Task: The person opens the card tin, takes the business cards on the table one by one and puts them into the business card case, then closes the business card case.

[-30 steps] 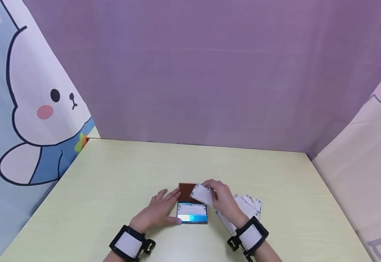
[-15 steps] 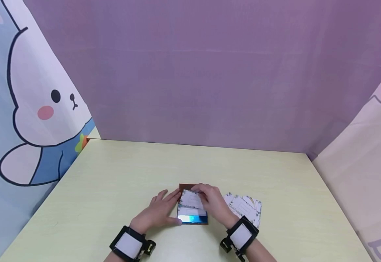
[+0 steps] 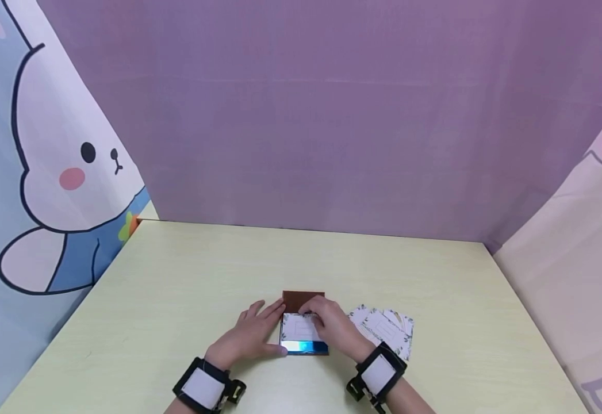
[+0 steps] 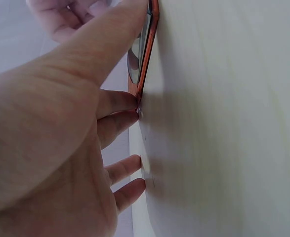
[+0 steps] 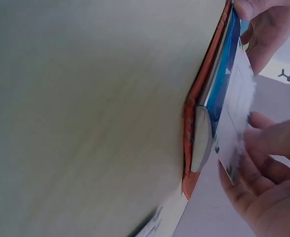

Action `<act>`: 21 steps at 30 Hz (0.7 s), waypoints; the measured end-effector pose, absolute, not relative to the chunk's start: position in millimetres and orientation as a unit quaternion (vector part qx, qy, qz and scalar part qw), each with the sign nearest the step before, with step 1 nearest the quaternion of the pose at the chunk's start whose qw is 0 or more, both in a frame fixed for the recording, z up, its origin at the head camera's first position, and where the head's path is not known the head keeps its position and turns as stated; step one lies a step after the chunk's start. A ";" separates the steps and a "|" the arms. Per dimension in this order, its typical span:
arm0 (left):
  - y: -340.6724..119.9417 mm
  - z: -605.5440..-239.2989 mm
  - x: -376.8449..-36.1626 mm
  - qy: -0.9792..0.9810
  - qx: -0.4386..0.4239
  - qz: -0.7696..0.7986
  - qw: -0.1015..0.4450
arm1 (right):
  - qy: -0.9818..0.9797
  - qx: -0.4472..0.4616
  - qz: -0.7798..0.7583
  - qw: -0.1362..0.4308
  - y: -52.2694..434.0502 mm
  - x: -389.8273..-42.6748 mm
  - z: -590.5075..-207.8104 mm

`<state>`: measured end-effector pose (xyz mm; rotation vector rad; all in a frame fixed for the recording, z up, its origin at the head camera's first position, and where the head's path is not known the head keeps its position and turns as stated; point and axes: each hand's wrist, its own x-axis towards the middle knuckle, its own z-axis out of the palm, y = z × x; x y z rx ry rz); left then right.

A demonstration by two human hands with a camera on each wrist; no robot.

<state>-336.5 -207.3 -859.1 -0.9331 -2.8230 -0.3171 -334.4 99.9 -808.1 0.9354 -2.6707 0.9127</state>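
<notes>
A brown card case [image 3: 296, 301] lies unfolded on the table, its near half faced with a shiny blue-silver band [image 3: 303, 347]. Over that half is a white card [image 3: 294, 328] with a leafy border. My right hand [image 3: 334, 329] pinches this card at its far right side; in the right wrist view the card [image 5: 235, 111] stands slightly tilted above the case [image 5: 188, 118], between thumb and fingers. My left hand [image 3: 246, 337] rests flat at the case's left side, thumb on the near left corner, fingers straight along the edge. The right hand covers part of the card.
Several similar white cards [image 3: 386, 329] lie fanned out on the pale table [image 3: 202, 259], right of the case and partly behind the right wrist. A purple cloth [image 3: 306, 126] hangs behind the table, with printed cloths at both sides.
My right hand has brought the card leftward over the case, then drawn it nearer until it lies over the near half. The left hand has stayed in place.
</notes>
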 end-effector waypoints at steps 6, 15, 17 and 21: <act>-205.6 -854.8 -333.3 -0.943 -0.305 -0.111 0.069 | -0.894 0.335 0.292 0.051 101.0 -319.7 -790.6; -203.0 -842.6 -327.7 -0.946 -0.299 -0.109 0.069 | -0.894 0.348 0.276 0.052 96.0 -304.6 -777.6; -203.8 -843.5 -328.4 -0.946 -0.298 -0.105 0.071 | -0.898 0.345 0.265 0.063 96.1 -304.0 -778.6; -205.8 -848.9 -330.3 -0.946 -0.300 -0.101 0.074 | -0.901 0.337 0.263 0.071 98.3 -304.1 -780.5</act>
